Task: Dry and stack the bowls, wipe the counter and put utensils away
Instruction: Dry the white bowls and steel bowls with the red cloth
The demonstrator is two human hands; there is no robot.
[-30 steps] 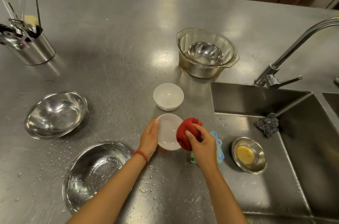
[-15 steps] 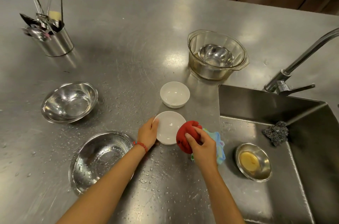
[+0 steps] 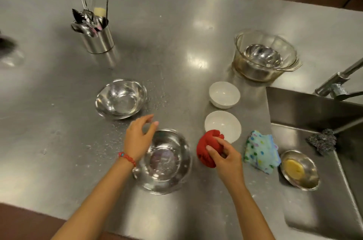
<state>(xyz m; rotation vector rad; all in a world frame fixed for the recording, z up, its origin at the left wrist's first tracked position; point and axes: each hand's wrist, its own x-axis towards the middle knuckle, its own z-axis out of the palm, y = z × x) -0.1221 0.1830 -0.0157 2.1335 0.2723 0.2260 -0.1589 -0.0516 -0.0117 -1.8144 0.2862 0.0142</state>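
Note:
My right hand point(image 3: 225, 156) grips a balled red cloth point(image 3: 206, 148) just in front of the nearer white bowl point(image 3: 223, 124). A second white bowl point(image 3: 224, 94) sits behind it. My left hand point(image 3: 139, 136) hovers with fingers apart over the far left rim of a large wet steel bowl point(image 3: 167, 163), holding nothing. Another steel bowl point(image 3: 120, 98) stands behind and to the left. At the back right, a glass bowl point(image 3: 265, 55) holds a smaller steel bowl point(image 3: 262, 56). A steel cup of utensils point(image 3: 97, 37) stands at the back left.
Water drops speckle the steel counter point(image 3: 176, 47) around the bowls. A spotted blue cloth point(image 3: 262, 153) lies by the sink edge. On the sink ledge point(image 3: 314, 210) sit a small steel dish with yellow soap point(image 3: 298, 170) and a steel scourer point(image 3: 322, 140). A tap point(image 3: 337, 84) stands at the right.
My left hand let go of the nearer white bowl and moved left to the large steel bowl. My right hand kept the red cloth. The view shifted left.

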